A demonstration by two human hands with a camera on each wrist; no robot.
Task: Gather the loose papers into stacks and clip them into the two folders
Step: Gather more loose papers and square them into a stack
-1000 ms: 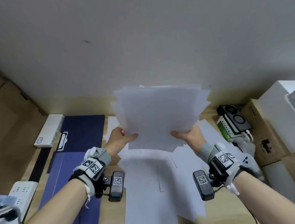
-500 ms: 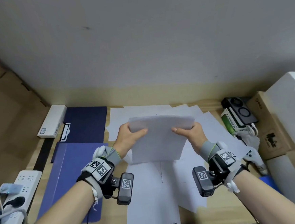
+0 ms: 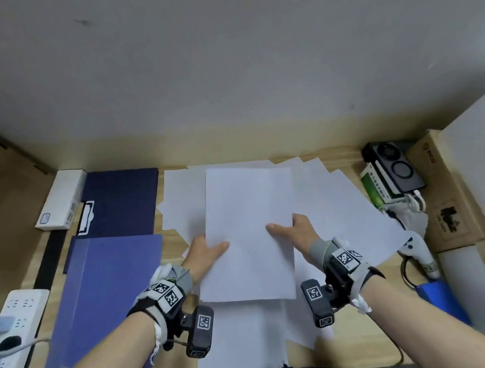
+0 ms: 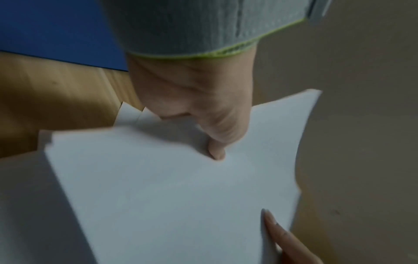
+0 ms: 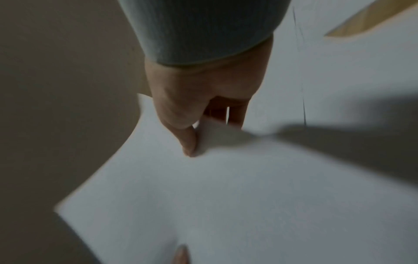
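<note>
Holding the paper stack (image 3: 249, 235) by its side edges, the left hand (image 3: 204, 252) and right hand (image 3: 293, 233) each clamp it, thumb on top and, seemingly, fingers beneath, above loose sheets (image 3: 338, 205) on the worktop (image 3: 378, 344). Uneven pinching could let sheets slip and fan out before reaching the folders (image 3: 105, 296).
</note>
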